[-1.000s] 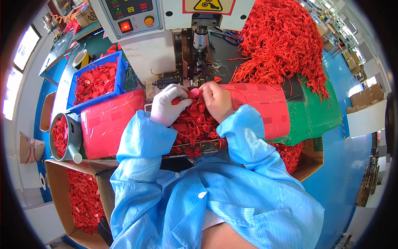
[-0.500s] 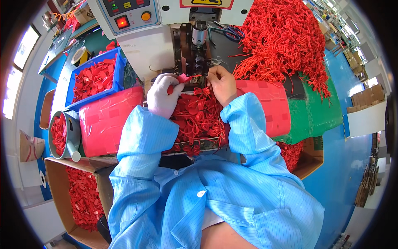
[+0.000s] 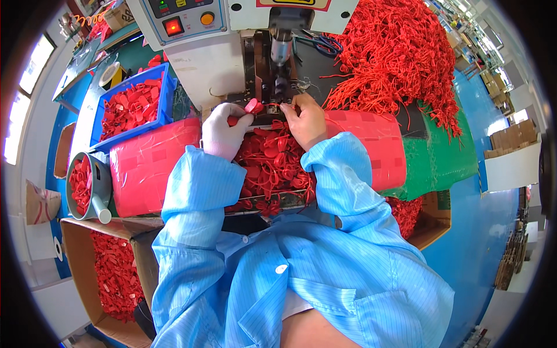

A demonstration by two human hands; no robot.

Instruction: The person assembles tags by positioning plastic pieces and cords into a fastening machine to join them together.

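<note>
While the small red oval tag point(image 3: 253, 106) sits at the fingertips of your gloved left hand point(image 3: 225, 129), its long axis seems to slant crosswise, though foreshortening leaves this unsure. Your left thumb and finger are closed on it, and a second red piece point(image 3: 232, 120) shows lower in the same grip. Just to its right, a red strand point(image 3: 272, 107) reaches toward your bare right hand point(image 3: 307, 122), whose thumb and forefinger nearly meet; I cannot tell whether they hold it. Your left hand is nearer the tag, and the span between both hands, lying below the press spindle point(image 3: 281, 49), looks like the relation to mind. Nearer you lies a pile of corded red tags point(image 3: 270, 159); farther right, a red cord heap point(image 3: 394, 64)
</note>
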